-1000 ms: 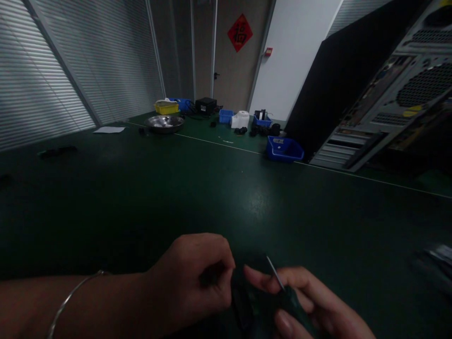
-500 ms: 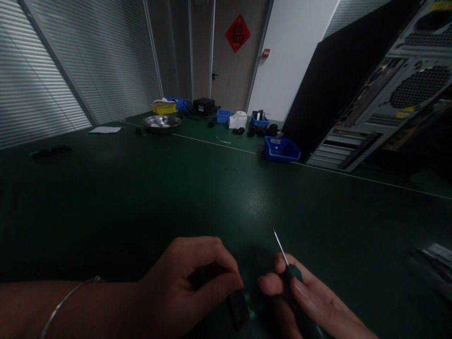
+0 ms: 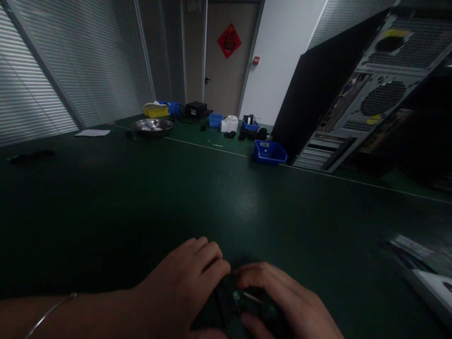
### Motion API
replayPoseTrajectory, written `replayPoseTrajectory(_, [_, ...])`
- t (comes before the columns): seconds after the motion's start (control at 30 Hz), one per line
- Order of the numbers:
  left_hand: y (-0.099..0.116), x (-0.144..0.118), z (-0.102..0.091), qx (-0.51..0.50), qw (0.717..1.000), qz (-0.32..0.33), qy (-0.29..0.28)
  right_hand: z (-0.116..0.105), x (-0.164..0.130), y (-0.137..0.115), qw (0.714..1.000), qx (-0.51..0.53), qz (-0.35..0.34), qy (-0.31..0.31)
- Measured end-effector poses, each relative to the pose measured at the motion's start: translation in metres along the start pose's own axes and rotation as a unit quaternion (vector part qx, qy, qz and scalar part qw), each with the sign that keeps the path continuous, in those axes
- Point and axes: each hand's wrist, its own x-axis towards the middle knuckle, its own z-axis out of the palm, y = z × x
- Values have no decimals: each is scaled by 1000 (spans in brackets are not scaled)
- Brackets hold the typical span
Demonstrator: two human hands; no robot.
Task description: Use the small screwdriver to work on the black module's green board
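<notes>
Down at the near edge of the green desk (image 3: pixel 247 207), both hands are crowded over one small dark part (image 3: pixel 226 308). The left hand (image 3: pixel 187 287) lies across its left side with fingers curled down on it. The right hand (image 3: pixel 282 301) has its grip closed round a screwdriver (image 3: pixel 256 301), the thin shaft lying low and pointing left toward the part. It is dim there, so I cannot make out what the part is, or whether the tip is seated in anything.

That is the risk as I see it: with so little light and the fingers of the left hand right beside the tip, a slip of the blade could jab a fingertip or skid off the part. A loose screw could also vanish on the dark mat.

Off to the right a blurred pale board or box (image 3: pixel 429 278) lies at the desk edge. Further back stands a blue parts bin (image 3: pixel 270 153) beside an open computer case (image 3: pixel 356 113). Beyond are a steel bowl (image 3: pixel 153 126), a yellow tray (image 3: pixel 156 110), more small bins, and a red door hanging (image 3: pixel 229 41).
</notes>
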Motion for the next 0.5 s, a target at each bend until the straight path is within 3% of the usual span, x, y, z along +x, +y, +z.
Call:
replayPoseTrajectory(0.1, [-4,1,7,-34,999,-17,9,2,0,-2,997,-70,6,-38])
replayPoseTrajectory(0.3, [-17,2,20,-198,976,7,93,8,-2,0,995,-100,-4,-11])
replayPoseTrajectory(0.4, [-20,1,22,-311,947,-22,83,7,-2,1,998,-55,1,9])
replayPoseTrajectory(0.5, [-19,1,24,-433,896,-79,49,6,-3,-3,994,56,25,91])
